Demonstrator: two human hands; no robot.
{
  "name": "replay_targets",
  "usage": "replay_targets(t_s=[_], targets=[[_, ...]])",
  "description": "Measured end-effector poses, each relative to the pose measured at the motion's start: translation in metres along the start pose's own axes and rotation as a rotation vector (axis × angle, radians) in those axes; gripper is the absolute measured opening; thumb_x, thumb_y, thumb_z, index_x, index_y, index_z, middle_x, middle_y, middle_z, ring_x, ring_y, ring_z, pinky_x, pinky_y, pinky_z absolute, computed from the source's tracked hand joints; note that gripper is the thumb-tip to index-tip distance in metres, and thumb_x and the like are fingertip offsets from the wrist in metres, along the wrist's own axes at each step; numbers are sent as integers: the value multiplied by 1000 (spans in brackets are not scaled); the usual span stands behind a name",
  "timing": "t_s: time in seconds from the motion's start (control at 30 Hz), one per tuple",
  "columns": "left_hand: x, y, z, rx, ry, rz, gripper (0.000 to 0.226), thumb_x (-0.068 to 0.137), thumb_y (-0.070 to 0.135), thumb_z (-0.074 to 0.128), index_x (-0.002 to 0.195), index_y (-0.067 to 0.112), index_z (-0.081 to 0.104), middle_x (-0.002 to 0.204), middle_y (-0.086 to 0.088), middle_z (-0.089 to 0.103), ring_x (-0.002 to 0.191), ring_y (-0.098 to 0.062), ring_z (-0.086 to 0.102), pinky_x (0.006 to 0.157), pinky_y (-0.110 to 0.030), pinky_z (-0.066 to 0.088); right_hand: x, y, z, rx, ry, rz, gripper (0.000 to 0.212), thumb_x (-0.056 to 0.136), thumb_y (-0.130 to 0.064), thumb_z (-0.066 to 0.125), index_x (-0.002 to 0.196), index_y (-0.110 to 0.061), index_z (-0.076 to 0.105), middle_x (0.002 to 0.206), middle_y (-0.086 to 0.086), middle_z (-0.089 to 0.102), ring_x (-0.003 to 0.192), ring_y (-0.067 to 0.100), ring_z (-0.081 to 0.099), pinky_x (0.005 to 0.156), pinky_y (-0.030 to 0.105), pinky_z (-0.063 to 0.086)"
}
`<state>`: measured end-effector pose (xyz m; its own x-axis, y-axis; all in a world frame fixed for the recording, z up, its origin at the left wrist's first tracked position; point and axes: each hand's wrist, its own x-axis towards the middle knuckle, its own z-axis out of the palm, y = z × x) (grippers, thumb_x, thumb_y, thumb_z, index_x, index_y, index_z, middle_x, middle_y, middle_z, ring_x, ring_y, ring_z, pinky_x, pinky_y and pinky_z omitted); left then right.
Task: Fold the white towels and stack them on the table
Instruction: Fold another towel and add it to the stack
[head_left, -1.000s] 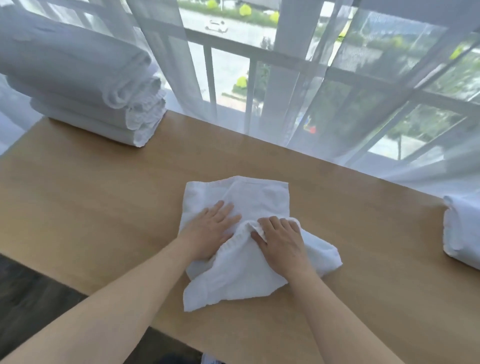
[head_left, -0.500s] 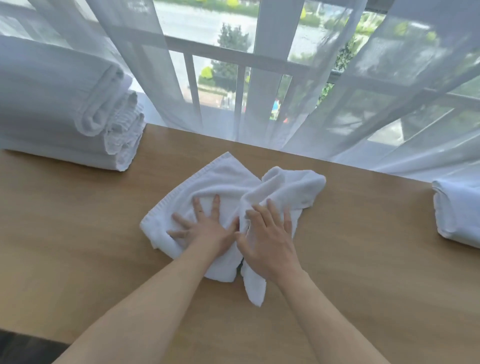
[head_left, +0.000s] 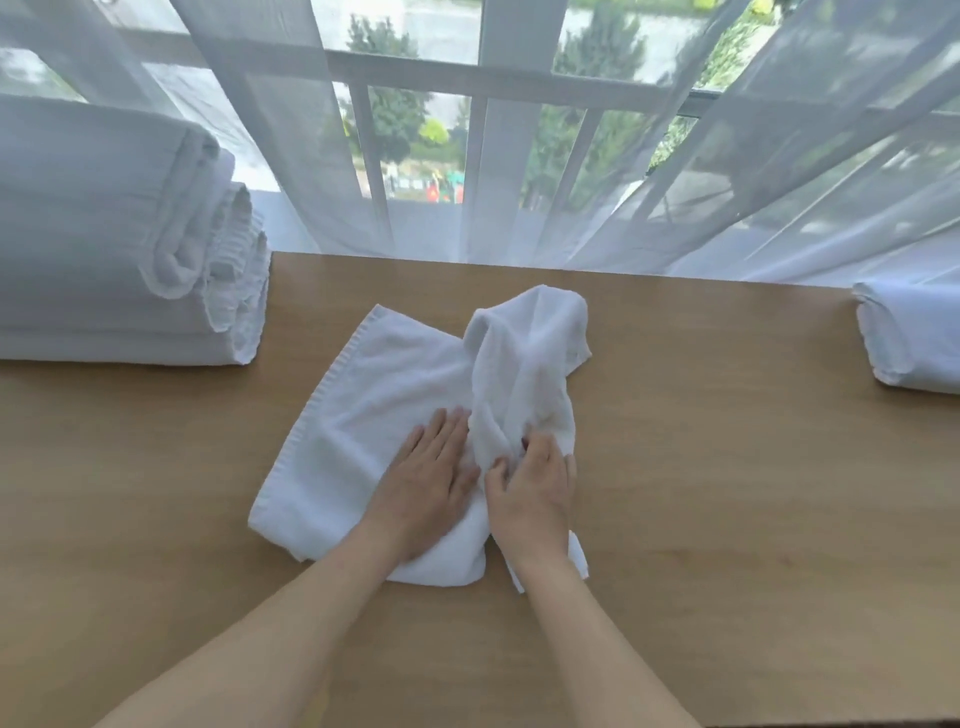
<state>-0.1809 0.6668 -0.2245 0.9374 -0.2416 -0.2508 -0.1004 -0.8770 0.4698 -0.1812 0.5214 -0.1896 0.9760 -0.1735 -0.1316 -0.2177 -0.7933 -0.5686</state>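
Several folded towels (head_left: 119, 249) sit stacked far left. Mid-table, the left hand (head_left: 426, 483) presses flat, fingers straight, on the white towel (head_left: 384, 410); the right hand (head_left: 535, 483) seems to pinch its bunched ridge, though blur hides the fingertips. Tugging unevenly could skew the fold. Since half a second ago, the right fingers have curled in.
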Motion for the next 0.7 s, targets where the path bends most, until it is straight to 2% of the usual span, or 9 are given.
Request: replay_targets(t_s=[0.13, 0.27, 0.33, 0.43, 0.47, 0.53, 0.6, 0.7], targets=[[3, -1, 7, 88, -12, 11, 72, 97, 65, 12, 155, 36, -19, 167, 8, -14, 152, -11, -22, 125, -40, -6, -8, 12, 7, 34, 41, -21, 35, 97, -14, 59, 131, -5, 55, 119, 8, 62, 111, 28, 55, 100, 37, 39], [8, 17, 13, 142, -16, -88, 74, 88, 79, 7, 147, 53, -28, 166, 1, -22, 150, -22, -29, 120, -51, -17, -2, 36, -4, 230, -19, 62, 40, 100, -19, 56, 139, -16, 48, 129, -3, 52, 118, 15, 48, 98, 26, 36], [10, 27, 16, 176, -21, -131, 77, 85, 85, 6, 146, 54, -28, 164, -3, -26, 149, -29, -29, 116, -58, -20, 3, 51, -16, 258, -75, 82, 37, 101, -25, 55, 137, -22, 48, 125, -11, 48, 113, 9, 47, 91, 21, 35], [15, 35, 19, 187, -21, -196, 87, 76, 95, 5, 146, 55, -29, 162, -6, -31, 149, -34, -30, 113, -64, -21, 10, 76, -36, 197, -100, 44, 17, 102, -27, 53, 118, -26, 57, 105, -13, 51, 87, 4, 50, 75, 22, 37], [16, 37, 19, 181, -22, -213, 88, 75, 96, 5, 145, 56, -29, 162, -5, -32, 149, -34, -30, 112, -64, -21, 14, 84, -43, 186, -82, 49, 8, 103, -26, 51, 109, -27, 57, 100, -12, 52, 82, 3, 50, 69, 23, 37], [17, 37, 20, 168, -20, -229, 89, 74, 96, 5, 145, 56, -29, 163, -2, -31, 149, -33, -30, 113, -64, -20, 24, 102, -57, 149, -31, 94, 10, 103, -25, 47, 97, -26, 54, 96, -10, 53, 78, 1, 49, 63, 25, 35], [16, 34, 19, 158, -16, -224, 88, 77, 94, 7, 146, 55, -29, 163, 1, -30, 150, -31, -28, 114, -63, -18, 35, 118, -75, 129, 68, 177, 11, 102, -24, 46, 94, -23, 53, 94, -7, 52, 75, 8, 48, 64, 30, 34], [11, 23, 16, 170, -39, -236, 87, 77, 93, 4, 147, 53, -30, 162, 11, -32, 151, -30, -26, 115, -65, -14, 57, 149, -111, 334, 298, 420, 9, 98, -20, 46, 91, -19, 50, 84, -6, 54, 75, 21, 50, 59, 24, 35]])
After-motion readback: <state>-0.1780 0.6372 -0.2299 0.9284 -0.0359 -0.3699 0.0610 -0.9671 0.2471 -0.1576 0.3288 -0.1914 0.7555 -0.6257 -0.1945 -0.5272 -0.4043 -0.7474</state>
